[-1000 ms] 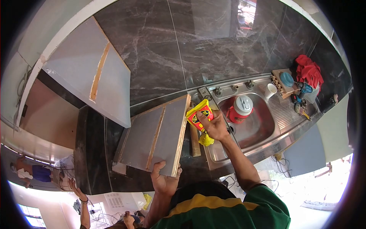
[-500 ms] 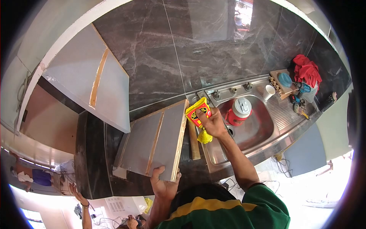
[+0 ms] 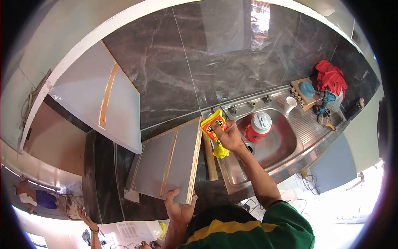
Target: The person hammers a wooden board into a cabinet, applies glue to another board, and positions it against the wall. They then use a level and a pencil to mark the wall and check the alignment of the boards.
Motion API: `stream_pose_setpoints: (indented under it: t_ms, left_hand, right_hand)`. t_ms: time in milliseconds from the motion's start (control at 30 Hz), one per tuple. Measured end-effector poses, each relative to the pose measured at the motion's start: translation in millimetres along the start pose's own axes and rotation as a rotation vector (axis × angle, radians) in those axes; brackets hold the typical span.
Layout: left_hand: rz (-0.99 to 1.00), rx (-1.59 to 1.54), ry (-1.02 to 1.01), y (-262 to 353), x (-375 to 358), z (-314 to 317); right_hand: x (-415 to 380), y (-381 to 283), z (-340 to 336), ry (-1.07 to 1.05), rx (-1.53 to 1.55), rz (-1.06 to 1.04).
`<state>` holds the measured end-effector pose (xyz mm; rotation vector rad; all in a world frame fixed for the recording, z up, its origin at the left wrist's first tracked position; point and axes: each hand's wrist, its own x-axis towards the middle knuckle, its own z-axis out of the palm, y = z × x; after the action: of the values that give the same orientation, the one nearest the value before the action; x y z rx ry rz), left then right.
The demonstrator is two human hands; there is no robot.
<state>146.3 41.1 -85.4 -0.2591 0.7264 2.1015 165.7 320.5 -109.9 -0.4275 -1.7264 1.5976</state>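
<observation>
Head view: board [image 3: 180,162] tilts up and away from the left hand [image 3: 179,207], which is pinching its near edge. Raw long edge runs toward the packet [image 3: 208,128], clamped in the right hand [image 3: 229,136] by the far corner, can't tell if touching. Sink's [image 3: 282,153] right of that grip.

Glare on wall [image 3: 224,58], btm-R overexp., fisheye edges

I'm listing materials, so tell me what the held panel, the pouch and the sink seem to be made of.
Panel: probably plywood or similar board, judging by its raw, woody edge; the matte grey face could be paint or laminate.
Pouch: likely plastic film, printed yellow and red, wrinkled at its lower end.
Sink: looks like stainless steel, silvery with bright reflections.
</observation>
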Motion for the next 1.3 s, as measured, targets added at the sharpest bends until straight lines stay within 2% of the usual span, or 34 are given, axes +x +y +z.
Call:
stream_pose_setpoints:
  t_ms: [333, 633, 1067, 1133, 1300]
  left_hand:
    - [0.004, -0.02, -0.025, 0.9, -2.0, -1.0]
    - [0.008, -0.032, -0.041, 0.9, -0.9, -3.7]
    - [-0.007, -0.024, -0.008, -0.9, -0.9, -2.3]
    - [0.041, 0.048, 0.007, -0.9, -2.9, 0.5]
    - [0.011, 0.009, 0.009, -0.2, -1.6, -0.2]
  right_hand:
    - [19.4, 20.8, -5.8, 0.059, -0.108, -0.009]
    - [27.0, 19.1, -4.1, 0.07, -0.082, -0.039]
    - [13.8, 20.6, -2.9, 0.132, -0.126, 0.027]
    - [10.7, 21.3, -1.0, 0.14, -0.152, 0.02]
    - [6.7, 14.6, 1.8, 0.162, -0.022, 0.017]
